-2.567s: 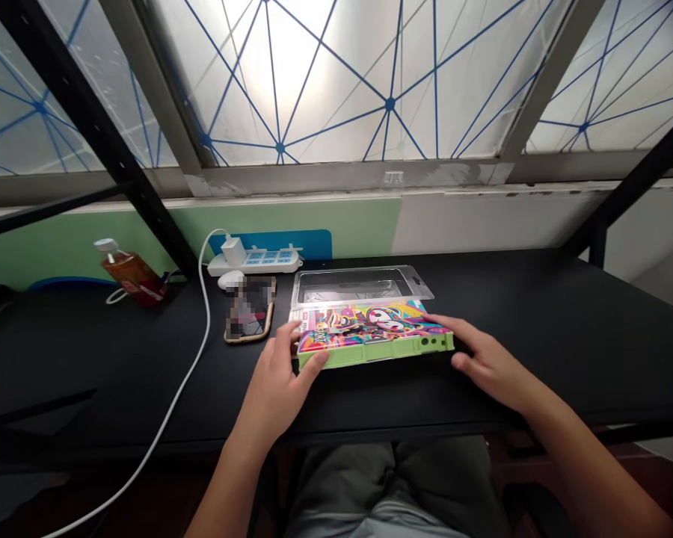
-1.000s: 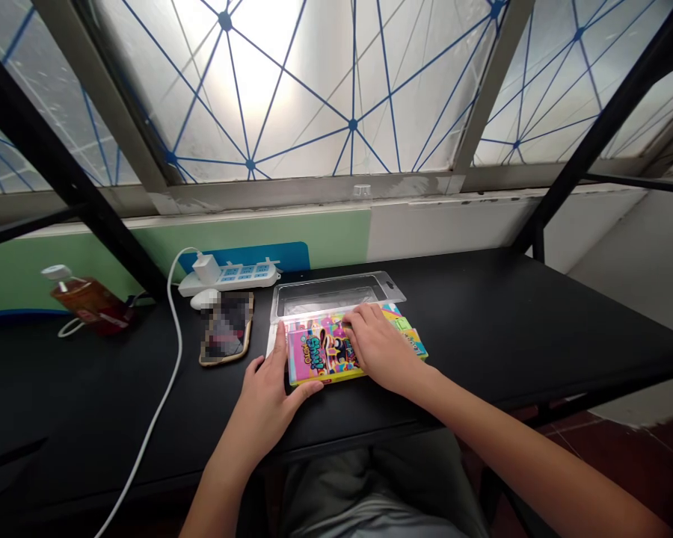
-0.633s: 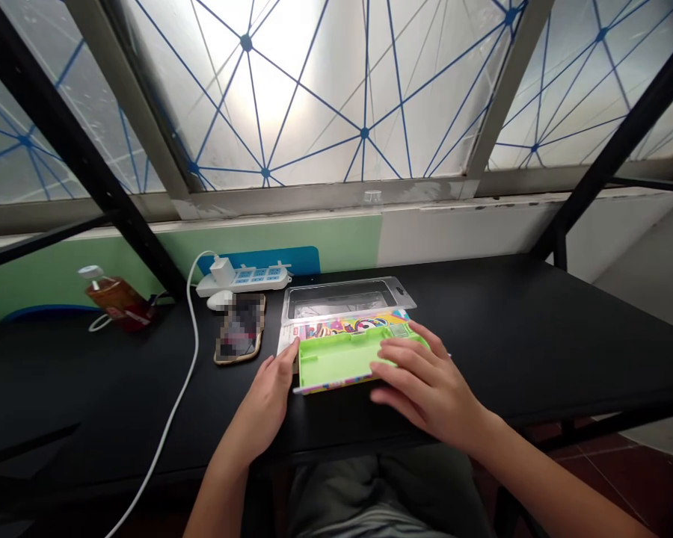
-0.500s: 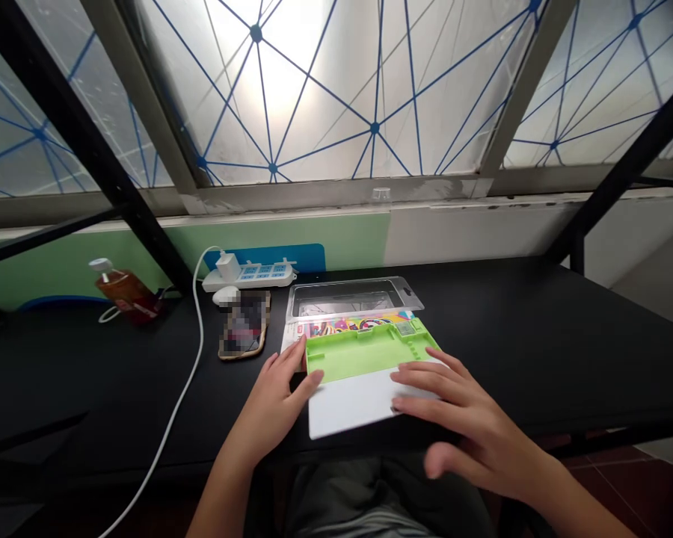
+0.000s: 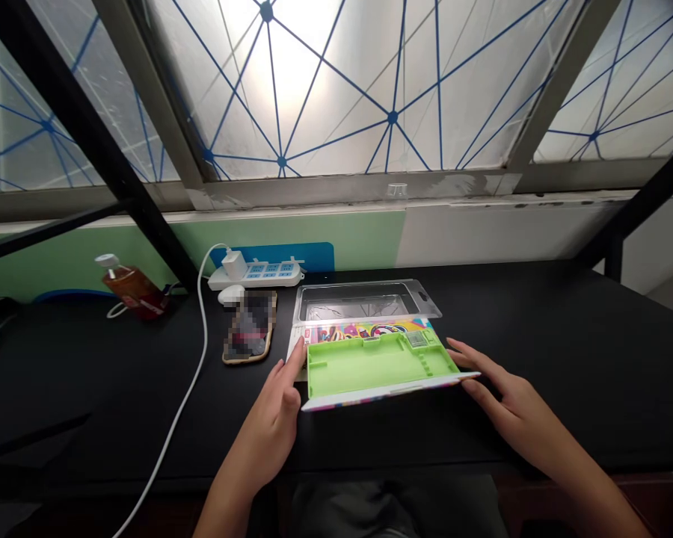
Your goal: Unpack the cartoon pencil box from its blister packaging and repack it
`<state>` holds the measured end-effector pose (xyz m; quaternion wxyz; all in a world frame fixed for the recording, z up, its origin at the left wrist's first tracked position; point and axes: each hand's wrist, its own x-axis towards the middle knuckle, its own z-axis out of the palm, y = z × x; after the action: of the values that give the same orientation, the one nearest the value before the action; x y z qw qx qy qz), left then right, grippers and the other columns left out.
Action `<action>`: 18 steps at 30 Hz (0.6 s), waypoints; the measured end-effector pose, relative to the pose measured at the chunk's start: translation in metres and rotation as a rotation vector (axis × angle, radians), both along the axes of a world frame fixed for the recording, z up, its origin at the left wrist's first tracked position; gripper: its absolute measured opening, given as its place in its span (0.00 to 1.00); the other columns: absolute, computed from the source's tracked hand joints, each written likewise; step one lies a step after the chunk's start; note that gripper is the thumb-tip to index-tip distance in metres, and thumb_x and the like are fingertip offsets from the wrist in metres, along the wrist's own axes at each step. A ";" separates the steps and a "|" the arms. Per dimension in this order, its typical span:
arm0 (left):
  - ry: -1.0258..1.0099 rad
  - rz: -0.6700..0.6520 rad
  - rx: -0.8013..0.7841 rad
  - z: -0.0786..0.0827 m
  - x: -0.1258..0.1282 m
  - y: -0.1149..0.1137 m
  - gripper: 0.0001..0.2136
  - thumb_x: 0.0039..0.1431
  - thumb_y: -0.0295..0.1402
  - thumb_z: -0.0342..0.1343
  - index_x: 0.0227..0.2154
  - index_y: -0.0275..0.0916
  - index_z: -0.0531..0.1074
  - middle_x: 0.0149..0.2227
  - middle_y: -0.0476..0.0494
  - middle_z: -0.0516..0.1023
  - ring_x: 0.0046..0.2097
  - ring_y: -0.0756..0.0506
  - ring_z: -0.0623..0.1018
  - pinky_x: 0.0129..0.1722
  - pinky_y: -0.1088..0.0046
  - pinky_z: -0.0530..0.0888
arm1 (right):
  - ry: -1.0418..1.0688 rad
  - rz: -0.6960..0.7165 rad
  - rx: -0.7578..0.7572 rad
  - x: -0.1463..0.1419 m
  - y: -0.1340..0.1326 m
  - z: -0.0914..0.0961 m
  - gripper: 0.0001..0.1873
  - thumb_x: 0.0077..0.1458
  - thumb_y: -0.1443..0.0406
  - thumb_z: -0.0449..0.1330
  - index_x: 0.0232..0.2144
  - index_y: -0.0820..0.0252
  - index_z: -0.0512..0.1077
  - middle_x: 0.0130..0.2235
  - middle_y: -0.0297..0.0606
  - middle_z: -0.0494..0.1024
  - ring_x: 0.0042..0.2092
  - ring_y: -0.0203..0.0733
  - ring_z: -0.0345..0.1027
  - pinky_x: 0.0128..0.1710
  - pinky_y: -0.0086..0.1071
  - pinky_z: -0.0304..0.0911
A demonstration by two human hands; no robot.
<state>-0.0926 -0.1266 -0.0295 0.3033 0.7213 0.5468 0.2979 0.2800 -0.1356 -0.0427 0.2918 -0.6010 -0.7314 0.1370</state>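
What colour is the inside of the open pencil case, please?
The pencil case is lime green inside, clearest in the head view.

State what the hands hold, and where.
Open green plastic case, steadied, not gripped: left hand against its left end, right hand at its front right corner.

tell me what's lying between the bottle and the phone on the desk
A white cable from the plug on the power strip passes between the bottle and the phone, seen in the head view.

A desk nook by a window, seemingly a study or office corner: a black desk (image 5: 538, 329) under frosted panes (image 5: 336, 82), with a power strip (image 5: 258, 274), phone (image 5: 250, 335) and drink bottle (image 5: 131, 286) at far left.
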 end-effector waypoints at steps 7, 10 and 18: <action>-0.041 0.043 -0.047 -0.002 0.000 0.001 0.43 0.63 0.65 0.38 0.73 0.47 0.36 0.72 0.39 0.54 0.72 0.32 0.54 0.67 0.47 0.59 | 0.005 -0.158 0.021 -0.012 0.014 -0.002 0.30 0.66 0.48 0.51 0.65 0.50 0.62 0.52 0.40 0.82 0.50 0.52 0.78 0.44 0.41 0.76; -0.001 0.074 -0.047 0.001 0.004 0.000 0.42 0.67 0.57 0.47 0.73 0.48 0.32 0.70 0.38 0.61 0.69 0.32 0.64 0.61 0.50 0.69 | -0.044 -0.155 0.076 -0.017 0.017 -0.009 0.37 0.63 0.47 0.55 0.69 0.52 0.55 0.52 0.44 0.80 0.51 0.54 0.77 0.45 0.43 0.77; 0.004 0.112 0.002 0.023 0.030 0.013 0.40 0.66 0.47 0.54 0.73 0.53 0.36 0.74 0.43 0.50 0.69 0.31 0.61 0.47 0.61 0.81 | 0.024 -0.059 0.160 -0.013 0.017 -0.010 0.33 0.61 0.52 0.60 0.66 0.42 0.60 0.61 0.42 0.73 0.53 0.56 0.75 0.24 0.33 0.78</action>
<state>-0.0624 -0.1139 -0.0061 0.2842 0.6904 0.5869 0.3134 0.2668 -0.1187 -0.0530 0.3515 -0.5953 -0.7185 0.0765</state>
